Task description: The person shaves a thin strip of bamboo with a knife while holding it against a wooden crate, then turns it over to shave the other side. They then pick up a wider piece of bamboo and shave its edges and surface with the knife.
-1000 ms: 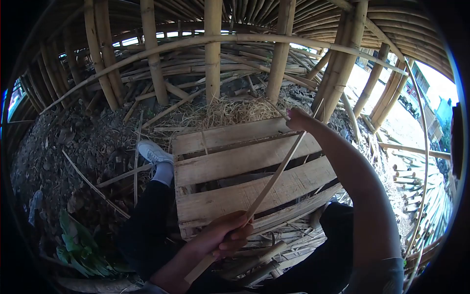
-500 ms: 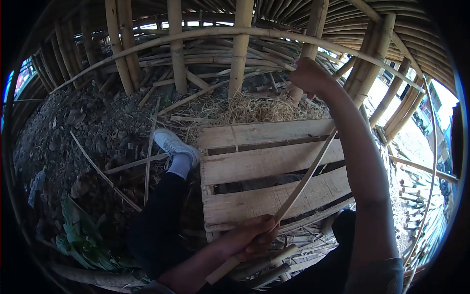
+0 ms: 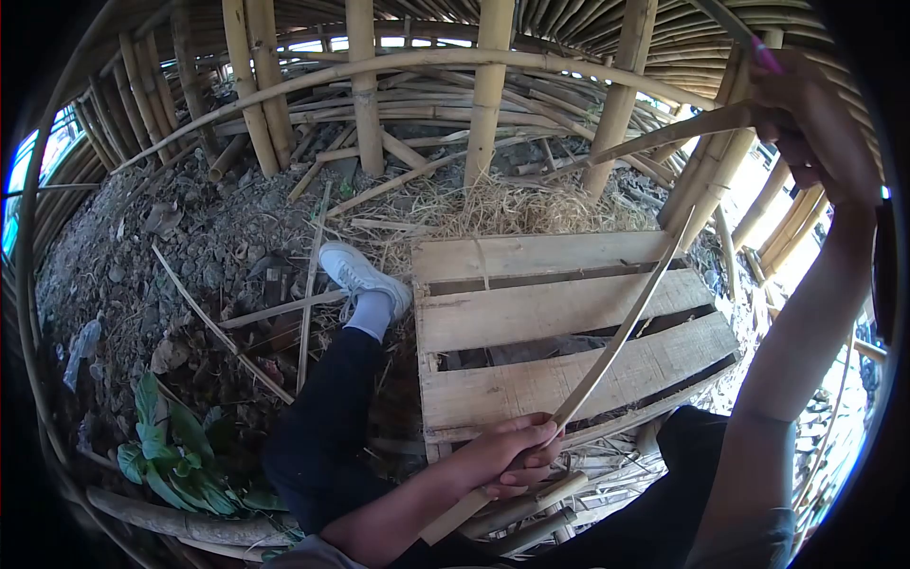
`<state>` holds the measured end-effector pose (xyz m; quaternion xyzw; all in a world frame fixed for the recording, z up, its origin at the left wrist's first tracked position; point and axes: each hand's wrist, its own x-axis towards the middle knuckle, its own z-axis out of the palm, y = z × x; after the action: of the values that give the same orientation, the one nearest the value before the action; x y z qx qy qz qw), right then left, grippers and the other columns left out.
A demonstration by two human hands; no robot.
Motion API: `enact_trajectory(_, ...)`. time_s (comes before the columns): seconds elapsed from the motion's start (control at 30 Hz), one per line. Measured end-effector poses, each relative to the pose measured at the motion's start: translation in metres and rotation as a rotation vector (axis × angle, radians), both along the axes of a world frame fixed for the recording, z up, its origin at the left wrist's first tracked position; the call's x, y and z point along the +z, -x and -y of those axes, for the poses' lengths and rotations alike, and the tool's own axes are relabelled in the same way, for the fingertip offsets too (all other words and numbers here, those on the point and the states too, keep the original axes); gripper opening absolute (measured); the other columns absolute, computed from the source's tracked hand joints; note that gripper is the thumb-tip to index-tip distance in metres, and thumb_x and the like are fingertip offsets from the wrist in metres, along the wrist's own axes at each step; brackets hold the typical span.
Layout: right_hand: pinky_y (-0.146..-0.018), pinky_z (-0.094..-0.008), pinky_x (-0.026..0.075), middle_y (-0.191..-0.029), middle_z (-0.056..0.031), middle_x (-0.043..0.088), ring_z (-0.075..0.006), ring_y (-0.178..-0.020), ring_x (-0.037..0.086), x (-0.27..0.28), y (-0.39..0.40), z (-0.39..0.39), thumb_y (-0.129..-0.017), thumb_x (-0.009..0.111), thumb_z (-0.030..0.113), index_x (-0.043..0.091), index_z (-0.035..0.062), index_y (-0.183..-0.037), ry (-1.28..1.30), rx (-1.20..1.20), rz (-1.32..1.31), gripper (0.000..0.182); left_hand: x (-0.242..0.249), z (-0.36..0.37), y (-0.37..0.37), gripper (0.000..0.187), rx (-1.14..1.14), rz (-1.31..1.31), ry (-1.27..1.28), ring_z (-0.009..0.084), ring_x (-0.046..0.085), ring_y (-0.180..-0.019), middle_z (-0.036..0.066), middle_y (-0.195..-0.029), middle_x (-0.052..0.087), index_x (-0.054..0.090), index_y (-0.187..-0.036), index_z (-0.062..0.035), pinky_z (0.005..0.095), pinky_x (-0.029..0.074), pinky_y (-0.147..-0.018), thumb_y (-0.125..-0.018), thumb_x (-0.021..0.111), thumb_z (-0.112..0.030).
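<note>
My left hand (image 3: 517, 453) is closed around a long flat bamboo strip (image 3: 607, 356), which slants up and away over the wooden slatted crate (image 3: 559, 308). Raised at the upper right, my right hand (image 3: 820, 128) has its fingers curled around a knife (image 3: 728, 21) with a pink part near the fingers and a dark blade pointing up-left. A second, thin bamboo strip (image 3: 668, 136) runs leftward from that same hand, its far end over the straw. Part of the right-hand grip is hidden behind the fingers.
Bamboo posts (image 3: 485, 104) and a curved bamboo rail (image 3: 398, 60) stand ahead. Straw (image 3: 517, 209) lies behind the crate. My shoe (image 3: 365, 278) rests on the littered soil at its left. Cut bamboo pieces (image 3: 540, 503) lie near my lap, and a leafy plant (image 3: 175, 455) is at lower left.
My right hand has swung right and upward, away from the posts, and the knife and thin strip now show beside it. My left hand keeps its hold on the bamboo strip. The view has shifted slightly.
</note>
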<state>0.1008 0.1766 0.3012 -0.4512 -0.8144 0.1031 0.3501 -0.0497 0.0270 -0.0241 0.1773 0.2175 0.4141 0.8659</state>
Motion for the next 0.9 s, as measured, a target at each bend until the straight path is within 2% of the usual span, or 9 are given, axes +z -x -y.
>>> enact_trajectory(0.1,-0.029,-0.0206,0.018,-0.059,0.0023,0.047,-0.0012,-0.035,0.026,0.016,-0.015,0.016,-0.086,0.052,0.023,0.046,0.0141,-0.092,0.043,-0.099,-0.074,0.011,0.002,0.001,-0.001,0.019,0.023,0.027,0.039,0.0034,0.030,-0.038,0.000,-0.067,0.037,0.042,-0.105,-0.0047,0.0178,0.026,-0.024,-0.104,0.039,-0.024)
enact_trajectory(0.17,-0.028,-0.0232,0.029,-0.058,-0.0097,0.055,-0.0084,-0.035,0.041,0.021,-0.017,0.022,-0.091,0.059,0.015,0.061,0.0036,-0.107,0.292,0.303,-0.058,0.020,0.000,0.001,-0.002,0.020,0.010,0.036,0.040,0.0031,0.030,-0.038,0.000,-0.067,0.037,0.042,-0.107,-0.0044,0.0176,0.026,-0.024,-0.104,0.039,-0.024)
enact_trajectory(0.27,-0.030,-0.0208,0.017,-0.061,0.0028,0.047,-0.0006,-0.035,0.024,0.000,-0.005,0.030,-0.087,0.051,0.023,0.046,0.0148,-0.093,0.173,0.031,-0.200,0.012,-0.002,0.000,-0.004,0.021,0.015,0.029,0.036,0.0028,0.030,-0.038,0.000,-0.067,0.037,0.042,-0.106,-0.0044,0.0175,0.026,-0.024,-0.104,0.039,-0.025)
enact_trajectory(0.37,-0.032,-0.0228,0.020,-0.055,0.0024,0.045,-0.0040,-0.037,0.031,-0.028,0.018,0.016,-0.082,0.052,0.027,0.049,0.0067,-0.079,0.030,0.179,-0.205,0.021,-0.002,0.000,-0.004,0.020,0.006,0.024,0.025,0.0028,0.031,-0.039,-0.001,-0.068,0.038,0.042,-0.105,-0.0059,0.0182,0.025,-0.026,-0.104,0.040,-0.026)
enact_trajectory(0.5,-0.036,-0.0216,0.022,-0.061,0.0023,0.048,-0.0034,-0.040,0.032,-0.057,0.042,0.007,-0.083,0.054,0.026,0.053,0.0054,-0.101,-0.034,0.141,-0.223,0.028,0.001,0.001,-0.004,0.022,0.023,0.026,0.046,0.0020,0.029,-0.038,-0.002,-0.067,0.036,0.042,-0.108,-0.0054,0.0170,0.026,-0.025,-0.104,0.041,-0.027)
enact_trajectory(0.67,-0.027,-0.0200,0.018,-0.056,0.0014,0.048,-0.0045,-0.031,0.029,-0.008,-0.039,-0.020,-0.093,0.052,0.026,0.049,0.0122,-0.097,0.109,0.220,-0.260,0.015,-0.003,0.001,-0.004,0.024,0.019,0.048,0.022,0.0019,0.028,-0.038,-0.002,-0.067,0.037,0.041,-0.110,-0.0059,0.0169,0.024,-0.026,-0.103,0.042,-0.029)
enact_trajectory(0.8,-0.029,-0.0193,0.027,-0.065,-0.0048,0.061,-0.0080,-0.034,0.040,-0.020,-0.025,0.049,-0.089,0.059,0.011,0.061,0.0039,-0.085,-0.721,0.004,0.130,0.008,-0.006,0.001,-0.006,0.024,0.019,0.023,-0.006,0.0019,0.028,-0.038,-0.002,-0.066,0.037,0.041,-0.109,-0.0059,0.0169,0.023,-0.026,-0.103,0.042,-0.029)
enact_trajectory(0.83,-0.029,-0.0193,0.027,-0.065,-0.0048,0.061,-0.0080,-0.034,0.040,-0.006,-0.034,0.048,-0.089,0.059,0.011,0.061,0.0039,-0.085,-0.722,0.001,0.129,0.008,-0.005,0.002,-0.005,0.023,0.016,0.025,-0.005,0.0019,0.028,-0.038,-0.002,-0.067,0.037,0.041,-0.109,-0.0059,0.0169,0.023,-0.026,-0.103,0.042,-0.028)
enact_trajectory(0.9,-0.030,-0.0180,0.031,-0.062,-0.0019,0.056,-0.0077,-0.036,0.037,0.038,-0.066,0.030,-0.090,0.060,0.012,0.059,0.0048,-0.086,-1.405,0.214,1.029,0.008,-0.003,0.001,-0.005,0.023,0.014,0.028,-0.008,0.0019,0.028,-0.038,-0.002,-0.067,0.037,0.041,-0.109,-0.0059,0.0168,0.024,-0.026,-0.103,0.042,-0.028)
